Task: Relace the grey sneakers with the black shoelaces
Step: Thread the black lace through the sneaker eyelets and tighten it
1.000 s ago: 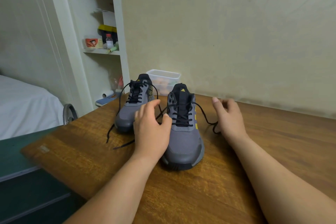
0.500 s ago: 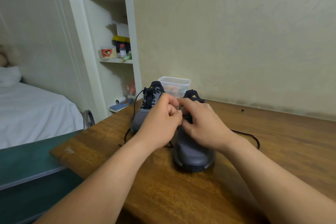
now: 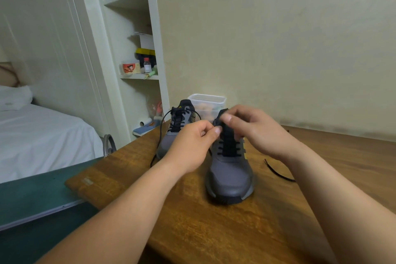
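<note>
Two grey sneakers with black laces stand on the wooden table (image 3: 225, 231), toes toward me. The nearer sneaker (image 3: 230, 174) is in the middle; the other sneaker (image 3: 175, 133) stands behind it to the left. My left hand (image 3: 190, 146) pinches the black shoelace at the top left of the nearer sneaker's lacing. My right hand (image 3: 255, 130) grips the tongue and lace at the top of the same shoe. A loose lace end (image 3: 277, 171) trails on the table to the right. The far sneaker's lace (image 3: 159, 135) loops down its left side.
A clear plastic container (image 3: 206, 103) stands behind the sneakers against the wall. White shelves (image 3: 137, 75) with small bottles and boxes rise at the back left. A bed (image 3: 38, 135) and a green surface (image 3: 32, 195) lie left of the table's edge.
Both hands came from beside the nearer sneaker up onto its lacing, then parted slightly, exposing the lace rows. The camera has shifted, and the right-hand lace end now trails further right.
</note>
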A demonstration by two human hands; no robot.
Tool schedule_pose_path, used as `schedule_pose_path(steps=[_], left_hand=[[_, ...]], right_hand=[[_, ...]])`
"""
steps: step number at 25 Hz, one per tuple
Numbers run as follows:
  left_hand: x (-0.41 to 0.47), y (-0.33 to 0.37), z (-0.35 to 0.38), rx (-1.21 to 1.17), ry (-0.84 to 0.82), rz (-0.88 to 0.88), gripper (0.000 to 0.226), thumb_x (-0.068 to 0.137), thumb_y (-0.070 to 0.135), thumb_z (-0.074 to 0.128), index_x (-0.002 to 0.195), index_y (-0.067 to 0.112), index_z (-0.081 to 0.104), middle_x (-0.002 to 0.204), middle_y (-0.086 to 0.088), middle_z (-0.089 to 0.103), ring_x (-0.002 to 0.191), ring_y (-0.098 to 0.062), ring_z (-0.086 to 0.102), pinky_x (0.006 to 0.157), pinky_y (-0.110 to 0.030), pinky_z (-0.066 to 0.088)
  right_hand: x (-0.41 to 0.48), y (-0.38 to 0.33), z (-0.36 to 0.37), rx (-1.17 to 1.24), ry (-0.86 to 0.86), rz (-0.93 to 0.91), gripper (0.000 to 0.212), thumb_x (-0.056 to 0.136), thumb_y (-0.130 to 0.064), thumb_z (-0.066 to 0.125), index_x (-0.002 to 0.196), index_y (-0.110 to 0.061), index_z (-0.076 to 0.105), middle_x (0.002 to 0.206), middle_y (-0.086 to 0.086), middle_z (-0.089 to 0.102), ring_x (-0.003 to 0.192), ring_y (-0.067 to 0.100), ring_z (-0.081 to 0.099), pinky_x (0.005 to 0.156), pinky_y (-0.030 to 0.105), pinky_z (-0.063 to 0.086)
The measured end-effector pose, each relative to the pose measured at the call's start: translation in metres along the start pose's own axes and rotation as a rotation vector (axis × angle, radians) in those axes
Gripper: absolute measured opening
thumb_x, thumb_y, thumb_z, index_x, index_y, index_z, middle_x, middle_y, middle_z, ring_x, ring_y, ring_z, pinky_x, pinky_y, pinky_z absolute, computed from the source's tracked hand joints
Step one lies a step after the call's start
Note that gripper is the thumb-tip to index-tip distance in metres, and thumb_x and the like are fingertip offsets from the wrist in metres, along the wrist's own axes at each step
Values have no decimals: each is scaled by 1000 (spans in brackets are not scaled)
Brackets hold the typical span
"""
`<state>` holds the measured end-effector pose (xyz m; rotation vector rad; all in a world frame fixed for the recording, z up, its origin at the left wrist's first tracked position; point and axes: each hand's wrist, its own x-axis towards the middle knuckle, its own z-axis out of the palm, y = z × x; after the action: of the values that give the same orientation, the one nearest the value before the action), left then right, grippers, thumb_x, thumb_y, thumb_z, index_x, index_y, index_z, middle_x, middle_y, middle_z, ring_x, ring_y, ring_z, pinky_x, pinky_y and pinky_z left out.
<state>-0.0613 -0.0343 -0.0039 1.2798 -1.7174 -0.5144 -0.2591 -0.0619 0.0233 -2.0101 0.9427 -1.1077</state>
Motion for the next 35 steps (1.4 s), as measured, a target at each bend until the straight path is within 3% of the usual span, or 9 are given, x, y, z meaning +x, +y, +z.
schedule_pose_path(steps=[5, 8, 11, 14, 19, 23, 25, 28, 35], left_hand=[[-1, -12, -5, -44, 20, -52, 34, 105, 46, 59, 90, 17, 69, 60, 10, 45, 54, -6, 40, 61, -30, 37], [-3, -16, -4, -18, 5, -76, 32, 105, 44, 59, 91, 18, 71, 55, 18, 47, 51, 0, 42, 62, -28, 37], [3, -1, 3, -42, -66, -5, 22, 106, 35, 62, 95, 19, 73, 70, 24, 66, 69, 7, 60, 70, -24, 46], [11, 5, 6, -1, -82, 47, 14, 105, 26, 61, 104, 27, 75, 96, 11, 77, 93, -8, 71, 83, -27, 55], [5, -12, -3, -41, -65, -73, 35, 108, 42, 54, 89, 18, 68, 62, 13, 51, 56, -4, 46, 67, -30, 42], [5, -17, 0, -173, 10, -143, 42, 110, 44, 51, 87, 12, 65, 62, 5, 45, 53, -9, 40, 66, -33, 39], [8, -13, 6, -169, 19, -127, 44, 108, 47, 54, 79, 15, 62, 59, 6, 44, 55, -12, 39, 65, -35, 37], [13, -6, 17, -261, -34, -112, 41, 108, 42, 56, 76, 17, 59, 58, 6, 41, 54, -12, 35, 57, -32, 30], [4, -12, 13, -316, -55, -128, 37, 111, 37, 50, 87, 13, 63, 64, 4, 46, 56, -8, 40, 53, -17, 36]], right_hand=[[0, 10, -26, -116, 188, 118, 32, 106, -37, 58, 87, -11, 64, 64, -1, 55, 56, 11, 46, 59, 30, 39], [-1, 12, -29, -457, 237, 69, 32, 107, -42, 52, 99, -15, 66, 88, -1, 67, 82, 16, 61, 72, 36, 47], [0, -8, -4, -376, 53, -101, 26, 107, -40, 54, 126, -23, 61, 107, -11, 68, 100, 8, 64, 87, 25, 50], [3, -4, 10, -397, -78, -70, 28, 106, -46, 53, 103, -21, 65, 80, -11, 65, 74, 9, 61, 69, 28, 48], [3, 10, -20, -404, 106, 113, 41, 102, -43, 61, 74, -14, 64, 52, -9, 47, 52, 10, 44, 54, 29, 35], [7, 13, -24, -721, 185, 199, 32, 96, -37, 55, 74, -14, 56, 65, -1, 57, 66, 26, 54, 57, 32, 39], [4, 5, -14, -858, 184, 72, 16, 94, -33, 54, 94, -21, 64, 91, 0, 67, 88, 28, 63, 71, 36, 48], [3, -8, 1, -460, -54, -93, 36, 97, -21, 59, 132, -26, 60, 113, -9, 72, 104, 11, 67, 91, 32, 53], [7, 7, -2, -397, 14, -30, 22, 103, -11, 57, 112, -24, 72, 97, -10, 72, 89, 3, 66, 79, 23, 52]])
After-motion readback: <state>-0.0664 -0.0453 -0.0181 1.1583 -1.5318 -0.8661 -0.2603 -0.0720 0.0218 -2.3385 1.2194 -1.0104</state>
